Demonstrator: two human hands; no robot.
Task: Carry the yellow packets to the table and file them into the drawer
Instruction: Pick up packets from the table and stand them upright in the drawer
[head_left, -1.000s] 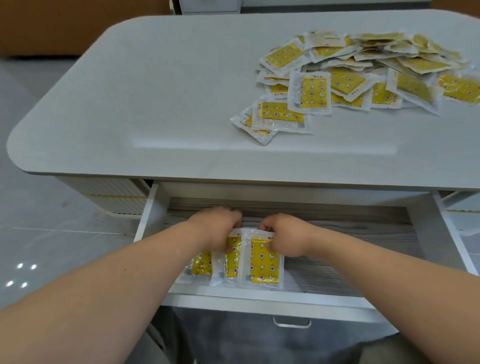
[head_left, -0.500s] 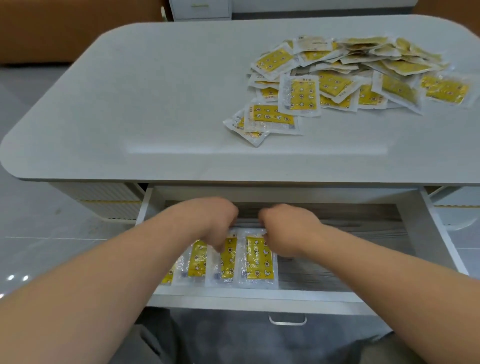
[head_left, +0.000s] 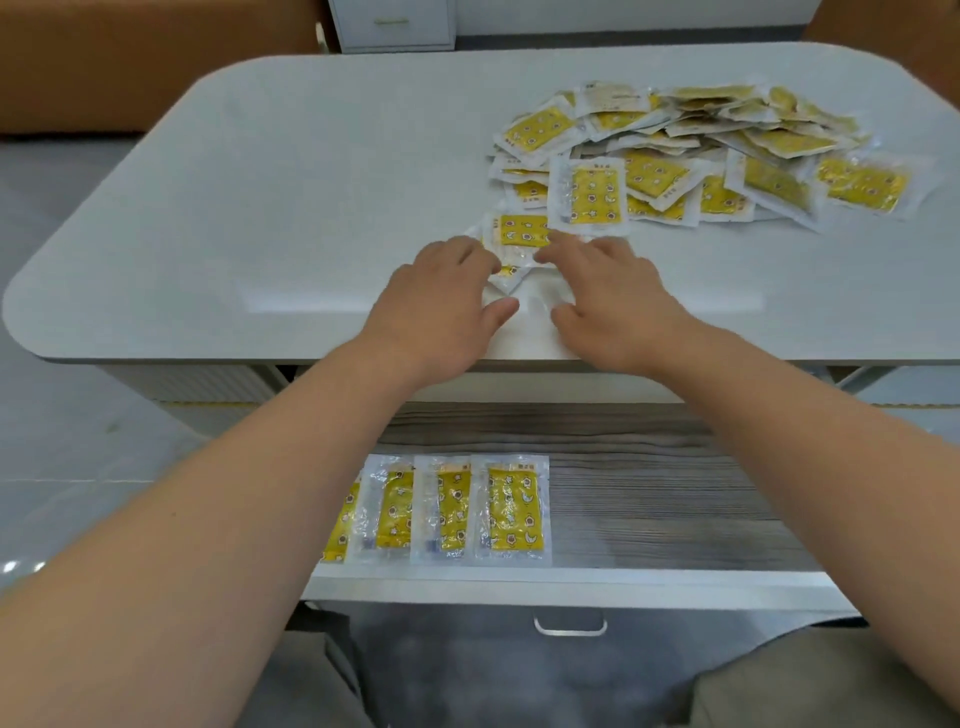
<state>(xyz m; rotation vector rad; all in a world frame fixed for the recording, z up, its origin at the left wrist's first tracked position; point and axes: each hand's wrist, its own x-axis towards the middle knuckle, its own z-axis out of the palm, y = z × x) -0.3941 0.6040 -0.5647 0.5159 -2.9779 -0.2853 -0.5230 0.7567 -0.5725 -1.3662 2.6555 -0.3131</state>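
Yellow packets (head_left: 511, 512), four in a row, lie front-left in the drawer (head_left: 675, 579). I have moved left hand (head_left: 441, 301) and right hand (head_left: 613, 296) out to the pile (head_left: 675, 156) beyond the drawer: fingers spread, holding nothing. Next pickup due.

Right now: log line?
phase: reach | left hand: open, at nearest yellow packet | right hand: open | drawer: open, yellow packets filed

I have the left grip (head_left: 447, 306) and right grip (head_left: 613, 296) reached forward side by side, palms down, fingers loosely spread.
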